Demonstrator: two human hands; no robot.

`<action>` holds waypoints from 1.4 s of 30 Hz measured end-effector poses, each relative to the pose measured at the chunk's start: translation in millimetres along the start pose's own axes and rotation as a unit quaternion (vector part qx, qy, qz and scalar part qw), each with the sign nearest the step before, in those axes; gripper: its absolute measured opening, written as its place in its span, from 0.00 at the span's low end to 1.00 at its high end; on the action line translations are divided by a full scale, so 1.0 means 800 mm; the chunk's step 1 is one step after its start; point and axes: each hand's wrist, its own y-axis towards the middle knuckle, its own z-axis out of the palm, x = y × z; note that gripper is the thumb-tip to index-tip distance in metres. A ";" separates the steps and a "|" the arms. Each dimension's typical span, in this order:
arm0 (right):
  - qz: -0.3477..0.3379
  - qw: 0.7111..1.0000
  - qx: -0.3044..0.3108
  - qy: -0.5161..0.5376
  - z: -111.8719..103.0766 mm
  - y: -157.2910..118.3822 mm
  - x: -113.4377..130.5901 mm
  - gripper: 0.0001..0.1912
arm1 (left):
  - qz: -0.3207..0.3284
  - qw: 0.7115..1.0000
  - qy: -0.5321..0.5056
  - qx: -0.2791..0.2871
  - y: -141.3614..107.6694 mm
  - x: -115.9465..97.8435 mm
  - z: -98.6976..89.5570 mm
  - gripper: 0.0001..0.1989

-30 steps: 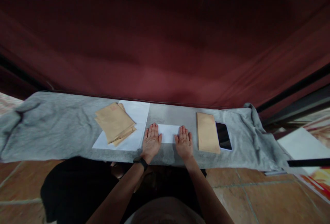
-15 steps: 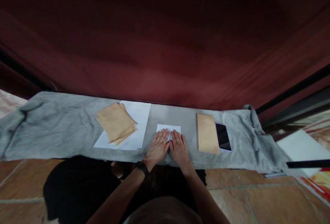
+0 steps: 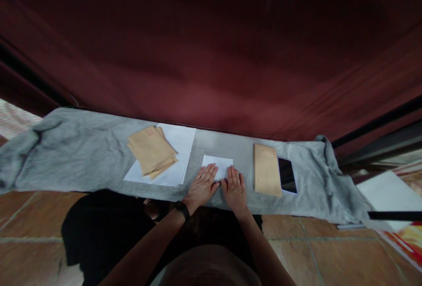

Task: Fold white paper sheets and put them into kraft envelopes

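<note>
A small white folded paper (image 3: 219, 163) lies on the grey cloth in front of me. My left hand (image 3: 202, 185) rests flat over its left edge, with the fingers stretched out. Over the right edge lies my right hand (image 3: 235, 187), also flat and open. Between the two hands the middle of the paper shows; its outer near corners are hidden under my fingers. A dark band (image 3: 182, 210) circles my left wrist. To the left, several brown envelopes (image 3: 151, 150) lie fanned on larger white sheets (image 3: 181, 145).
A stack of brown envelopes (image 3: 267, 170) lies to the right, beside a phone (image 3: 287, 175) with a dark screen. Grey cloth (image 3: 85, 154) covers the narrow surface. Behind it hangs a dark red curtain-like sheet (image 3: 211, 75). A white board (image 3: 389, 193) stands at far right.
My hands have moved apart, the right one sliding rightward, so more of the paper's middle shows. The whole view has shifted slightly.
</note>
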 end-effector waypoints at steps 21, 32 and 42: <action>0.012 0.999 -0.034 -0.008 -0.004 -0.013 -0.011 0.31 | -0.108 0.993 0.012 -0.040 -0.020 0.008 0.010 0.34; 0.023 0.999 -0.034 -0.010 -0.005 -0.017 -0.012 0.30 | -0.189 0.979 -0.063 -0.049 -0.016 0.013 0.007 0.29; 0.039 0.999 -0.034 -0.004 -0.004 -0.014 -0.005 0.29 | -0.422 0.771 -0.466 -0.100 0.031 0.015 -0.013 0.20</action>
